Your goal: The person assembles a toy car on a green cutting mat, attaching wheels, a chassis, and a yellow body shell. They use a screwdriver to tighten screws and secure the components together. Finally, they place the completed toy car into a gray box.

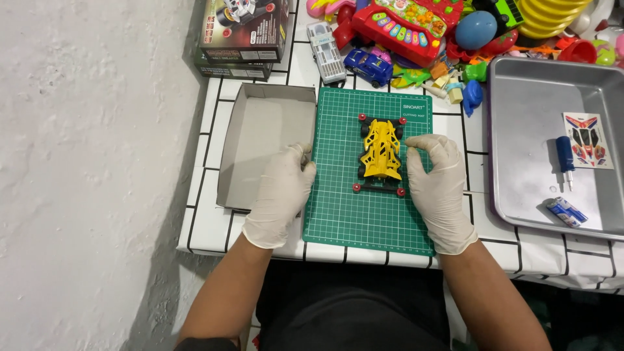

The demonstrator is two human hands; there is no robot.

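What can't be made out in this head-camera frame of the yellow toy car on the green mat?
- Toy car: underside hidden by its own body.
- Right hand: whether the fingers touch the car is too close to tell.
- Left hand: covers the cardboard tray's near corner and the mat edge.
- Toy pile: cut off by the top edge.
- Metal tray: right side cut off.

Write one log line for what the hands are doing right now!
left hand: rests on green cutting mat edge, by open cardboard box | right hand: fingertips beside yellow toy race car | car: on mat
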